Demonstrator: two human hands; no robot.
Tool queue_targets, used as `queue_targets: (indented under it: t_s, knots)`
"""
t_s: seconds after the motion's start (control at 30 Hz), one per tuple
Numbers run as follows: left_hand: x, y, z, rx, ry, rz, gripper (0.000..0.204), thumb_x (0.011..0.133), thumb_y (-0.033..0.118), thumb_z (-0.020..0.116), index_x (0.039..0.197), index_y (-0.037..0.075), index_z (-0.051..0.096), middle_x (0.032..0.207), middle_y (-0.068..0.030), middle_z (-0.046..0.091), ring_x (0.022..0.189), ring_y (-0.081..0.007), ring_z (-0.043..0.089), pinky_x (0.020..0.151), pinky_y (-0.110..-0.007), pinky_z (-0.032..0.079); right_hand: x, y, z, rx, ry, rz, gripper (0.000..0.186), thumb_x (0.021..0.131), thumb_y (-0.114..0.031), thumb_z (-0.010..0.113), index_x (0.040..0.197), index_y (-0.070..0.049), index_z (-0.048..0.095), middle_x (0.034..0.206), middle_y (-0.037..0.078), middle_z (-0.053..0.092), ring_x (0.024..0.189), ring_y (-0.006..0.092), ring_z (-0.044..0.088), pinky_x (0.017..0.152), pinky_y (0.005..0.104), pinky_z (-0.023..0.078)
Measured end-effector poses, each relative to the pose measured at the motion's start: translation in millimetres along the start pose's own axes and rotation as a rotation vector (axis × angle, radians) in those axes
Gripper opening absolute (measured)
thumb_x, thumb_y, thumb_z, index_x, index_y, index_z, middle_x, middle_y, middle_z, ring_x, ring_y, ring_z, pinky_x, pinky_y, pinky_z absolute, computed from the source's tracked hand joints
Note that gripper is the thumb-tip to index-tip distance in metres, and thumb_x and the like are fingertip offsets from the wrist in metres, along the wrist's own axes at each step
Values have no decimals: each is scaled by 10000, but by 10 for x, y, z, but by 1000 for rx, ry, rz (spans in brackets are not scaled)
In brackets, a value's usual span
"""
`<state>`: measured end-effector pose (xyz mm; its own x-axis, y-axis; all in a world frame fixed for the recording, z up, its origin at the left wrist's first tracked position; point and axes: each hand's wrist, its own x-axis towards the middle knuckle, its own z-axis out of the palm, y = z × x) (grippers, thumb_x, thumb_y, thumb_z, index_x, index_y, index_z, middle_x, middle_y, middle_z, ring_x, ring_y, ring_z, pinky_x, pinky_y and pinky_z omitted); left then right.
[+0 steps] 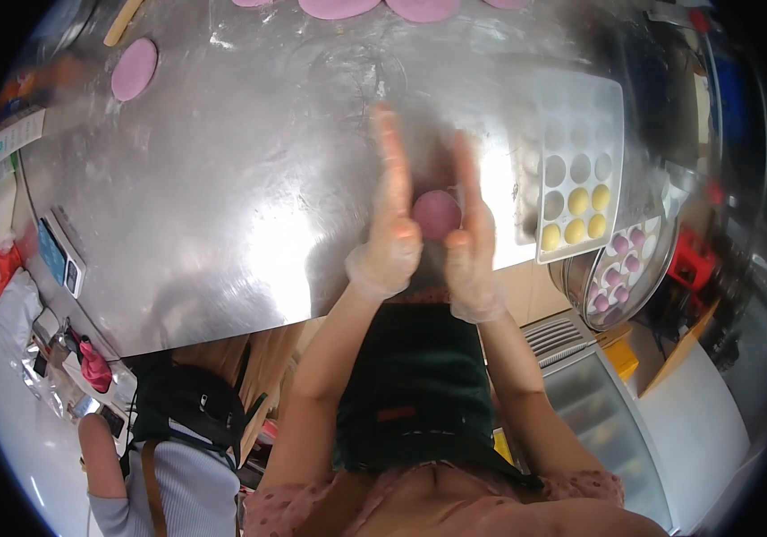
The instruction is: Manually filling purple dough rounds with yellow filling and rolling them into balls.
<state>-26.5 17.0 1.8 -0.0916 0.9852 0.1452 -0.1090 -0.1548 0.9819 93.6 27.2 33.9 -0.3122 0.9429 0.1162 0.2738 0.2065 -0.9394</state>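
A flattened round of pink dough (437, 215) lies on the steel table (222, 143) in front of me. My left hand (390, 197), in a clear glove, is held upright just left of it, fingers stretched out and blurred by motion. My right hand (471, 219), gloved too, mirrors it just right of the dough, also straight-fingered and blurred. The palms face each other with a gap between them; whether either touches the dough, I cannot tell.
A tray (617, 98) with yellow balls stands at right, beside a steamer (560, 285) of pink buns. Several pink rounds (339, 7) and a wooden rod (128, 18) lie farther back. A device (61, 252) lies at left. Another person's arm (101, 456) shows lower left.
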Motion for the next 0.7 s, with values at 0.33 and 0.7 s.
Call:
queue_targets:
  t_s: [0.33,0.7]
  knots:
    - [89,406,118,-116,249,-151,1212,831,870,194,1515,-87,-96,1624,-258,-47,1510,-371,-14,1218,-442,55,190,-197,105,184,-11,287,1064,908,-782,270,1515,90,218,1587,226,259,1483,349,226,1195,420,180]
    - [37,396,-78,-230,150,-172,1270,808,893,265,1516,-120,-29,1571,-313,155,1450,-393,262,1156,-413,276,89,17,32,-50,-77,136,1072,896,-801,232,1521,71,222,1595,236,231,1493,440,115,1203,487,130]
